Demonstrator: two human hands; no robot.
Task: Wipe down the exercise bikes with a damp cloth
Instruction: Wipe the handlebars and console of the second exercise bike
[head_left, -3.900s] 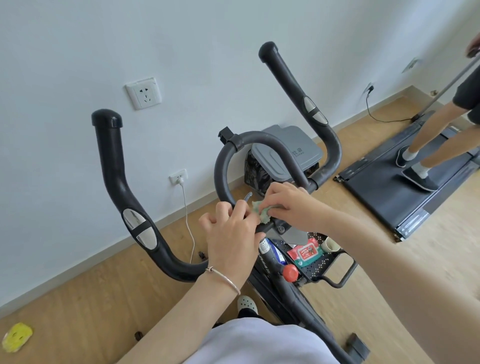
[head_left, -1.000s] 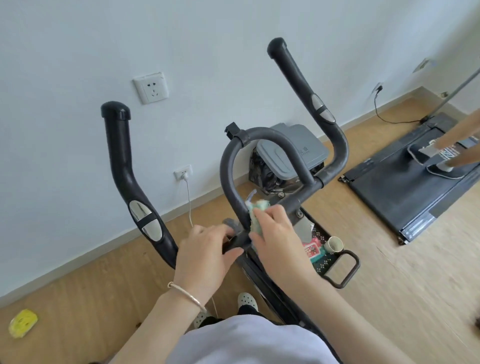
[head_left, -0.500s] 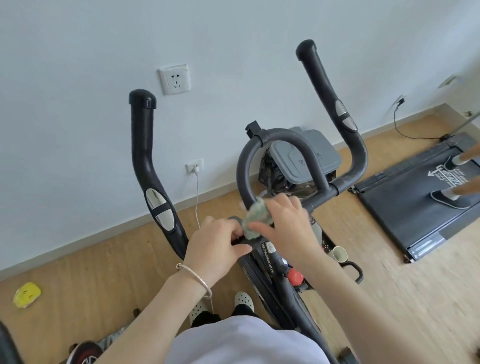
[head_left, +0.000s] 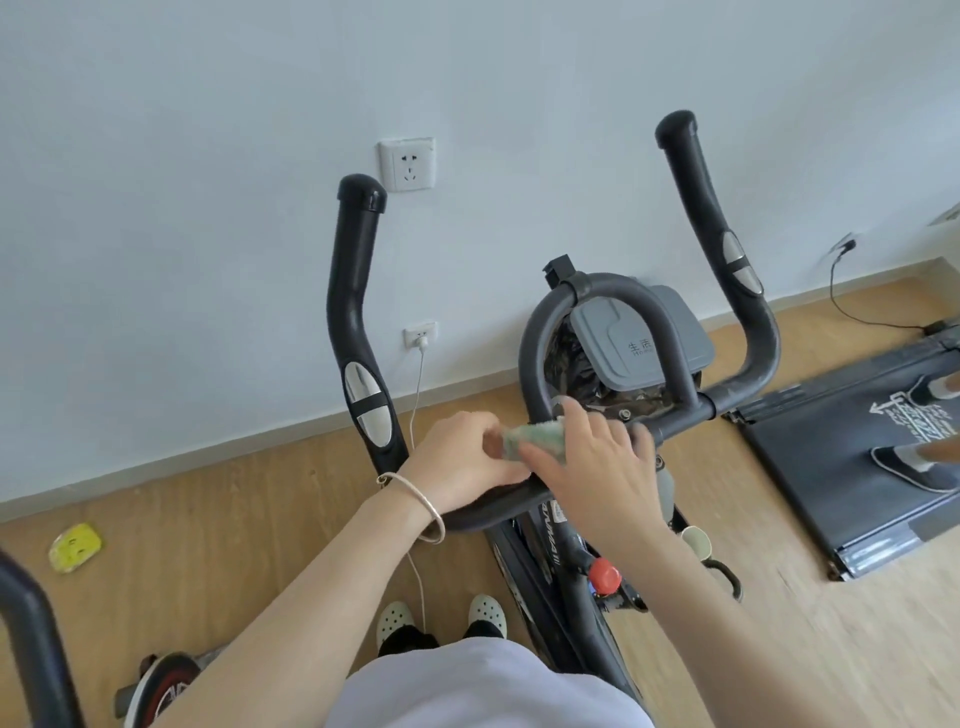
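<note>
Cloth (head_left: 535, 440) pinched by right hand (head_left: 597, 467); left hand (head_left: 454, 467) grips handlebar (head_left: 358, 312) near wall (head_left: 208, 208).

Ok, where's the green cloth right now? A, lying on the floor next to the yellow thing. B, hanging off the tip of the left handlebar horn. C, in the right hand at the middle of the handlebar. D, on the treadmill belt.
C: the green cloth is held in the right hand's fingers against the middle of the handlebar, right beside the left hand.
</note>
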